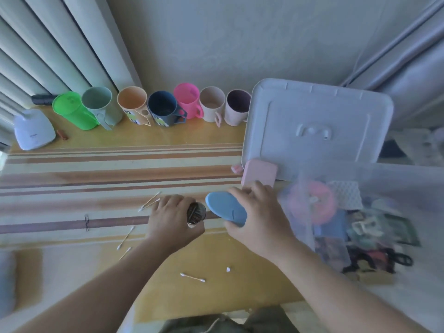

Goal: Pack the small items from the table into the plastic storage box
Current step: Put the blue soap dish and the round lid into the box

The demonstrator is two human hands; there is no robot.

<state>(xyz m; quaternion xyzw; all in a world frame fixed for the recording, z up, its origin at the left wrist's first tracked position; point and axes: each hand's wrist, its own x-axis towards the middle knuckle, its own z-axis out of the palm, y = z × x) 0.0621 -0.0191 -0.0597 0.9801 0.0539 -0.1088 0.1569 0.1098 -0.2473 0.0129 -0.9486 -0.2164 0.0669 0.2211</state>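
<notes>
Head view: our left hand [169,219] grips a small jar [196,215] over the desk [72,179]. Our right hand [260,217] holds a blue oval case [225,209] just beside the plastic storage box [374,174], at its left wall.

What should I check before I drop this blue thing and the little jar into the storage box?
1. Right hand holds the blue oval case: ok.
2. Left hand grips the small jar: ok.
3. Jar closed so the contents stay in: cannot tell, its top looks open.
4. Plastic storage box open, with the lid propped behind it: ok.
5. Free space in the box: cannot tell, contents are blurred.
6. Table cleared of small items: not ok, cotton swabs and the pink case remain.
</notes>
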